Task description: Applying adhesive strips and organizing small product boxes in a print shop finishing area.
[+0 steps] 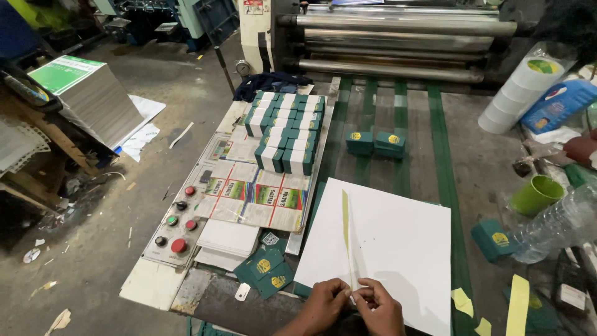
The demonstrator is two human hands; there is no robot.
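Workshop clutter is surrounding you: a grey concrete floor (124,205) on your left, a roller machine (398,37) across the far end, and a green-striped machine bed (448,186) carrying your work. You are pinching the near end of a thin pale-yellow strip (346,230) that is lying on a large white sheet (398,249), close to the bed's near edge. Your left hand (324,303) and right hand (380,306) are both closing thumb and fingers on that near end, fingertips almost touching each other, with nothing else in either grip.

The strip's long axis is running straight away from you toward the far rollers, tapering to a point about halfway up the sheet. It is starting between your hands, so neither hand is sitting clearly nearer; the left is perhaps holding the very tip.

Nothing is lying on the sheet along the strip's line. Left of the sheet, loose dark green labels (266,269) are sitting at the near-left corner, printed sheets (258,193) are spreading beyond them, and a block of stacked green-and-white boxes (287,130) is standing farther back. A control panel (177,218) with red and green buttons is hanging at the left edge. Beyond the sheet, two small green boxes (376,143) are resting on the bed. On the right, a green cup (536,194), a clear plastic bottle (556,224) and more yellow strips (517,305) are crowding the right edge, well apart from your hands.
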